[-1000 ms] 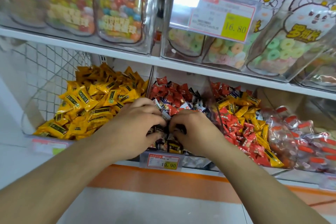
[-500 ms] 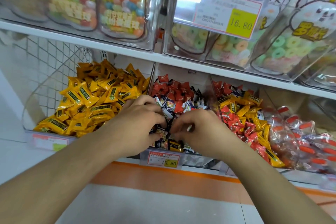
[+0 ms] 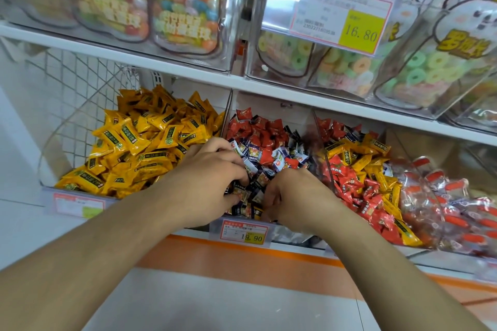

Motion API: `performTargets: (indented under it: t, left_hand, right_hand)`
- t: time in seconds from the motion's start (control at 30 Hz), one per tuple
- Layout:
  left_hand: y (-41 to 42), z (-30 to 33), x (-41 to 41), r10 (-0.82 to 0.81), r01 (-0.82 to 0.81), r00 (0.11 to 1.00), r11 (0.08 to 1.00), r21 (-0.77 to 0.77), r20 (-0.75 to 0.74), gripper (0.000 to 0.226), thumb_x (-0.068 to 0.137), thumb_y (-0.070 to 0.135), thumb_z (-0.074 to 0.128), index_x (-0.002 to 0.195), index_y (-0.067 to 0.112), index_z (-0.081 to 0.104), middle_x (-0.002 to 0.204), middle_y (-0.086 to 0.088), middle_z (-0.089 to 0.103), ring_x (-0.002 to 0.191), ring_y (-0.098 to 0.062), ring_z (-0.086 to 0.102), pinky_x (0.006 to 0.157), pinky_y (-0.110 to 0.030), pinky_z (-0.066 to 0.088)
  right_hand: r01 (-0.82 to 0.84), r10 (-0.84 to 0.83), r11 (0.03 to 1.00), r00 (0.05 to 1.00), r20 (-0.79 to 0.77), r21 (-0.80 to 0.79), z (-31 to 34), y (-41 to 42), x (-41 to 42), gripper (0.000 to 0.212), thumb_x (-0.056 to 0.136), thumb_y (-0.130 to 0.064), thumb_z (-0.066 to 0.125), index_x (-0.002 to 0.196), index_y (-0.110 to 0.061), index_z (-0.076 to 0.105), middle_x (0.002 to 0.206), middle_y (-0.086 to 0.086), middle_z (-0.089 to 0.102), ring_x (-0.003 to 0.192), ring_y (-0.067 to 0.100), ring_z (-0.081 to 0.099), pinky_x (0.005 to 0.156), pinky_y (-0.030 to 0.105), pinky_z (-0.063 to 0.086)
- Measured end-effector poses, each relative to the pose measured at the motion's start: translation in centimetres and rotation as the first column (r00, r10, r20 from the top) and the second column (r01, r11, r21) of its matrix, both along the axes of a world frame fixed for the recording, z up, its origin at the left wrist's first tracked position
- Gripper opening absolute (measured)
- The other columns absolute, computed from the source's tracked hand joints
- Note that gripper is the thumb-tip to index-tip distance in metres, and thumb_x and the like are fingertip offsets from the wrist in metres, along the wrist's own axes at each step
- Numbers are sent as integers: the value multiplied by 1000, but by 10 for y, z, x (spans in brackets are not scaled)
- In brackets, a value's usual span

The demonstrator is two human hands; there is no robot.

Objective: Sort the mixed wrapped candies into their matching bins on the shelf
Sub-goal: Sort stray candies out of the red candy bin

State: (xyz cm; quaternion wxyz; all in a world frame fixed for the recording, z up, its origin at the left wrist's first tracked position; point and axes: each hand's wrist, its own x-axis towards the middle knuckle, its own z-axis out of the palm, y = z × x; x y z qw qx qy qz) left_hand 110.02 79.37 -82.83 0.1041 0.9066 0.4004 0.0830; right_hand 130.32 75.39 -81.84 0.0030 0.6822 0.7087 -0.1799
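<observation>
At middle bin [image 3: 269,105] on lower shelf: left hand [image 3: 207,177] and right hand [image 3: 293,196] both dug into front of mixed pile, fingers curled among dark-wrapped candies [image 3: 251,196], probably to pick out strays. What each hand holds, cannot tell. Red candies [image 3: 258,129] lie behind hands. Yellow candies [image 3: 139,142] fill bin just left of left hand; right neighbour bin also mixed.

Both bare forearms enter from the bottom corners and converge toward twelve o'clock. The left hand [image 3: 207,183] lies knuckles up, fingers curled downward at its two o'clock edge. The right hand [image 3: 293,199], just beside it at three o'clock, curls its fingers toward nine o'clock, fingertips hidden.
</observation>
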Motion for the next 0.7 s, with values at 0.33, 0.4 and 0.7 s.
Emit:
performTargets:
  t: [0.33,0.4,0.7]
  left_hand:
    - [0,4,0,12,-12,996,1000,5,92,35,97,46,62,132,41,61,139,25,49,139,-6,20,118,-40,18]
    - [-1,6,0,25,-26,990,1000,6,140,36,98,46,61,134,43,58,136,26,51,137,-7,27,117,-38,20]
    - [-17,23,6,31,-55,954,996,75,298,41,89,56,69,128,46,61,116,29,58,112,0,48,111,-31,29]
  right_hand:
    - [34,0,967,991,-135,253,18,-8,12,28,88,-6,70,74,-30,68,82,-14,64,70,4,60,62,30,55]
    - [81,-24,952,981,-192,297,24,-11,17,24,94,-11,67,79,-29,64,78,-11,65,64,9,61,57,30,54]
    - [208,-34,955,787,-616,212,35,-25,12,15,94,-15,73,84,-26,71,79,5,69,73,25,66,69,42,60]
